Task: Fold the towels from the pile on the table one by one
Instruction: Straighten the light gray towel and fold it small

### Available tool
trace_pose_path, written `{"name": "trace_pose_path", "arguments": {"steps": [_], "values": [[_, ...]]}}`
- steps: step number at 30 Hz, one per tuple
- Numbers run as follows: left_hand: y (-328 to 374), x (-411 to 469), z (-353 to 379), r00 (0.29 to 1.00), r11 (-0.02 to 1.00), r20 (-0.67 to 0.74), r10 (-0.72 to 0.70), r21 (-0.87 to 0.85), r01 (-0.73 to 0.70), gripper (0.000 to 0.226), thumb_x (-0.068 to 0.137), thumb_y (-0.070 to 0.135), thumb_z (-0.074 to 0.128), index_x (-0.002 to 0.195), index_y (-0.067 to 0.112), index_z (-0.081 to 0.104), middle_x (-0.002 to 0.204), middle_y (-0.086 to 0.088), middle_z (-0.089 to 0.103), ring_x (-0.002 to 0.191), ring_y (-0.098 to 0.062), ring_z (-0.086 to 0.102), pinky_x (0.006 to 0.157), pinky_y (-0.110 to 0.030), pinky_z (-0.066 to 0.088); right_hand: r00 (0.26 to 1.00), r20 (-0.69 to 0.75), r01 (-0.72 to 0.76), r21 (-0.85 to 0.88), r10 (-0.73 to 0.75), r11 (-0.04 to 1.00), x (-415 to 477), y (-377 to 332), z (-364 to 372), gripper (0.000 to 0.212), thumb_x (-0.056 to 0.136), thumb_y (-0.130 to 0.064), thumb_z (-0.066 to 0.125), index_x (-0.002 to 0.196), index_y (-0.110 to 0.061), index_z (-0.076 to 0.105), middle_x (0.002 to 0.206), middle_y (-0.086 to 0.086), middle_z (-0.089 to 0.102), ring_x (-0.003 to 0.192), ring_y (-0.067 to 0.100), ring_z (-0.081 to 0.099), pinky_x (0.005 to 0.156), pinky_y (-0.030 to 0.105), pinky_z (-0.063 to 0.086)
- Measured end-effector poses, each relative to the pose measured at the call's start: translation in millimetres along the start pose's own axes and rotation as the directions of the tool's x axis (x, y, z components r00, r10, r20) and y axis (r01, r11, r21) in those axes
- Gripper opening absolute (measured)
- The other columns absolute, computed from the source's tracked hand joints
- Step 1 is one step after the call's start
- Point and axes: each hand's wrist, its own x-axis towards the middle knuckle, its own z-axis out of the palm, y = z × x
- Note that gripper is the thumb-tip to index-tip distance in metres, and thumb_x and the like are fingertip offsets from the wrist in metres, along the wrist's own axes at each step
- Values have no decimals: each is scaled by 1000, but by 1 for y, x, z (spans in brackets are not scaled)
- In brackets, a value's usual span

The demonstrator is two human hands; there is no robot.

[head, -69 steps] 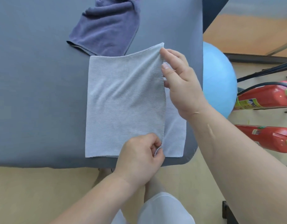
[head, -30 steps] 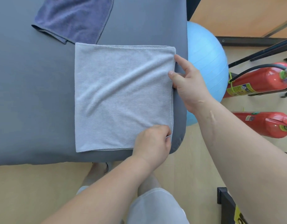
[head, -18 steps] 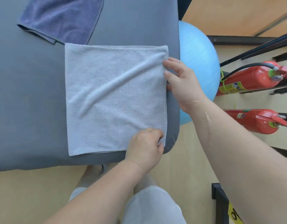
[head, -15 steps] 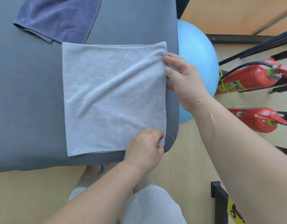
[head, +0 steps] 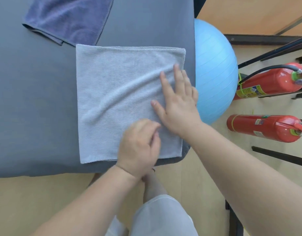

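Grey towel (head: 112,116) lies under the flat right hand (head: 179,106) and the curled left hand (head: 138,149), its grip unclear, and uneven pressing could fix the diagonal wrinkle (head: 123,89) in.

Head camera is looking steeply down from close above | table (head: 36,103) is filling the upper left of the frame | floor (head: 27,198) is running along bottom and right
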Motion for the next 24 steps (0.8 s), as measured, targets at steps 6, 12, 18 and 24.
{"name": "trace_pose_path", "arguments": {"steps": [6,12,18,24], "values": [[-76,45,-38,979,898,92,-181,421,127,72,95,51,42,156,16,28,164,-8,23,151,-33,19,120,-58,15,999,-41,1,-182,-9,983,-13,-38,39,84,97,-69,28,162,-21,7,168,13,-10,153,38,-14,119,65,-5],[-119,80,-48,900,799,372,-228,600,-45,101,83,85,13,158,23,-16,164,0,-25,150,-21,-25,121,-58,-8,998,-27,-54,-155,50,986,-13,-25,53,95,91,-78,27,162,-20,-1,167,16,-14,153,37,-18,122,60,-5],[-124,109,-49,905,781,312,-291,623,37,114,75,94,11,157,21,-17,163,-7,-28,150,-24,-26,122,-54,-10,996,-14,-87,-164,86,983,6,-27,39,96,88,-82,26,162,-26,1,165,23,-17,151,41,-19,121,61,-3],[-129,113,-50,924,781,286,-255,625,22,116,74,95,12,158,20,-16,163,-12,-26,151,-28,-24,122,-55,-8,995,-16,92,-259,-100,961,58,-22,19,88,84,-88,23,159,-44,7,168,10,-11,153,41,-14,120,64,-3]]}}
